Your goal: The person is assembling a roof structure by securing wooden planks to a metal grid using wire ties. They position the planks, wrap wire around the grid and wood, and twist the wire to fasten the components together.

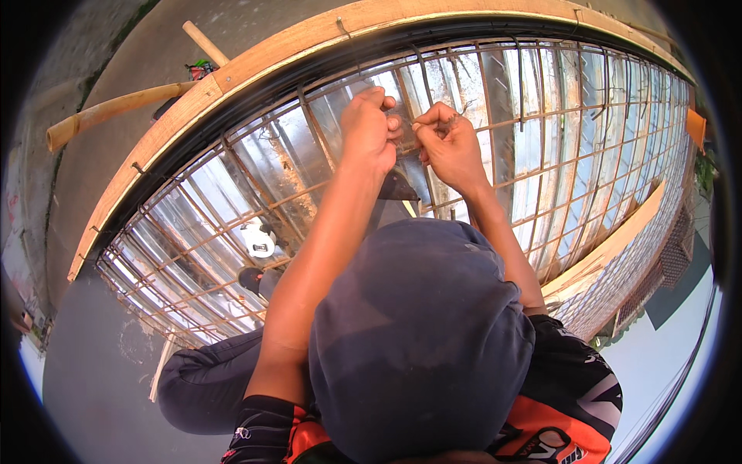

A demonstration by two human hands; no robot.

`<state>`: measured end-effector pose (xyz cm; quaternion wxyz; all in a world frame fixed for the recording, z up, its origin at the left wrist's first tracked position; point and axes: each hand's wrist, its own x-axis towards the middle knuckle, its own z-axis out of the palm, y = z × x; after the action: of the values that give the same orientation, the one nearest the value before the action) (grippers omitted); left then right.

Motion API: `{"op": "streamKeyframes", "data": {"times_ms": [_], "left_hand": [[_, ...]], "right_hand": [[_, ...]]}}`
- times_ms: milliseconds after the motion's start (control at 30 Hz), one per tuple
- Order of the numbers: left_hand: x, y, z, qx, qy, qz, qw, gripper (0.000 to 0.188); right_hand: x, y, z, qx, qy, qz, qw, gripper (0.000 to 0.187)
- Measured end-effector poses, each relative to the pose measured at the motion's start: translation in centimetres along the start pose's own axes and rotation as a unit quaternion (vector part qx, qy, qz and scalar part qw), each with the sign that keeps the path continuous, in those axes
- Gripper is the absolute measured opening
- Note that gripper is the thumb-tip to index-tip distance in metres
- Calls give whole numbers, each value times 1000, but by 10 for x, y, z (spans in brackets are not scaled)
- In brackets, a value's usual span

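Both hands are raised close together over a grid of rusty steel bars (541, 170). My left hand (369, 127) is closed, its fingers curled above a crossing bar; what they grip is hidden. Just to its right, my right hand (450, 145) is closed in a pinch, thumb against the forefinger. A few thin dark strands, like wire, show by its knuckles, but what the fingertips hold is too small to make out. Under the bars lie shiny corrugated metal sheets (263, 166), stained with rust in places.
A curved-looking wooden board (270, 54) edges the far side, with bent bars hooked near it. Bamboo poles (116, 116) jut out at the far left. A white object (258, 240) rests low on the left. Wooden planks (610, 240) and wire mesh (618, 282) lie to the right.
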<state>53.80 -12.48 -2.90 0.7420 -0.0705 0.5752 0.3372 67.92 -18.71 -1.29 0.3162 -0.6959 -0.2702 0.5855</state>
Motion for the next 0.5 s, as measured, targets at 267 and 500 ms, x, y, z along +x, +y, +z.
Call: {"op": "streamKeyframes", "data": {"times_ms": [267,500], "left_hand": [[16,-5,-15,301,104,168,933,20],[29,-24,-16,378,184,271,866,27]], "right_hand": [[12,-34,-18,-331,-216,-171,902,36],[58,-88,-30,-535,-39,-388,749,29]]}}
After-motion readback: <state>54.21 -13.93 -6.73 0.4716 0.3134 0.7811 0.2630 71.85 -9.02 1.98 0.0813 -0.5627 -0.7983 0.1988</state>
